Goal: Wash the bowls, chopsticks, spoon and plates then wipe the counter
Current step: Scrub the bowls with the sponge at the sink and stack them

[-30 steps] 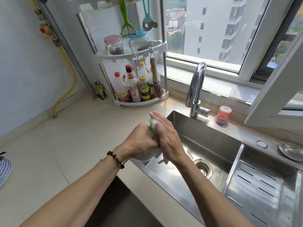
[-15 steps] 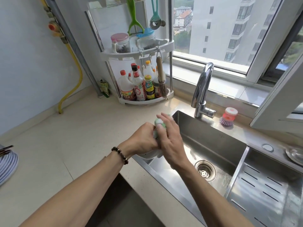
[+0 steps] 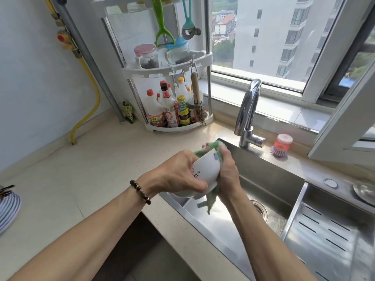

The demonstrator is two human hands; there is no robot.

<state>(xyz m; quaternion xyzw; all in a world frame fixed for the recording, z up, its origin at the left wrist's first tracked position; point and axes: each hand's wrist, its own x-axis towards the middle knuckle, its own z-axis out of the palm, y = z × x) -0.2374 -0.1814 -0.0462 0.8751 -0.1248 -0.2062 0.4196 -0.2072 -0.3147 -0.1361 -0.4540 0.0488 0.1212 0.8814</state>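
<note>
Bowl: we hold a white bowl (image 3: 206,172) with dark printed lettering, tilted on its side, over the near left corner of the sink (image 3: 269,182).
Left hand: our left hand (image 3: 178,173) grips the bowl from the outside, fingers and thumb curled round its wall; a beaded bracelet (image 3: 141,192) sits on that wrist.
Right hand: our right hand (image 3: 228,171) clamps a green cloth (image 3: 212,197) against the bowl's right side (the cloth also shows above the bowl, and a tail of it hangs down below).
Second bowl: under the held one we see the rim of another white dish (image 3: 182,195), resting at the sink's edge; how it sits we cannot tell.
Sink: stainless steel, with a drain (image 3: 259,208) just right of our forearm and a slotted draining board (image 3: 328,238) further right.
Faucet: a chrome faucet (image 3: 247,112) stands behind the sink, a pink dish brush (image 3: 281,147) near it on the ledge.
Counter: the pale counter (image 3: 81,173) carries a corner rack (image 3: 172,88) of sauce bottles and jars, and a blue-striped plate (image 3: 8,209) at the far left edge with dark chopsticks (image 3: 6,189) across it.
</note>
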